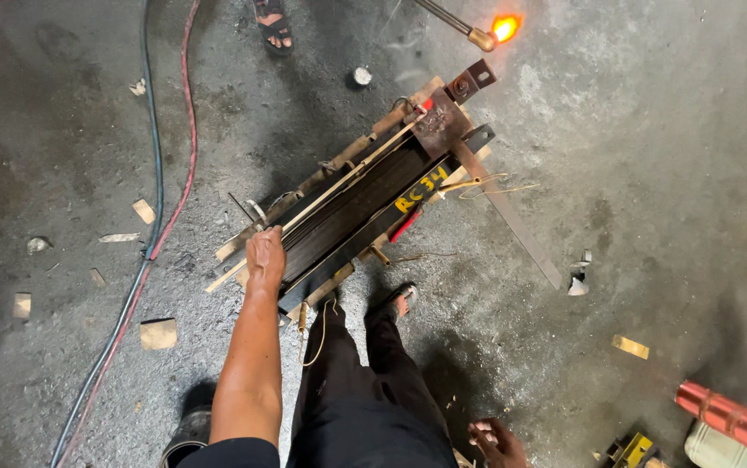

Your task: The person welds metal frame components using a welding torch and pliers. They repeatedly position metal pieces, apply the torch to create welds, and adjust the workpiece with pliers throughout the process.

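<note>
Left hand (265, 257) lies flat, fingers closed over the near end of the dark radiator (356, 208) mid-frame, right hand (496, 442) loosely curled, empty, at bottom edge; w/ lit torch (502, 29) at top, heat could burn that hand.

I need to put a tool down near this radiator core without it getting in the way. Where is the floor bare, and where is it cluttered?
Bare concrete lies right of the radiator core, beyond the metal strip. The patch left of the hoses holds only small scraps. It is crowded around the left hand, near the lit torch, and at the red cylinder by the right hand.
</note>
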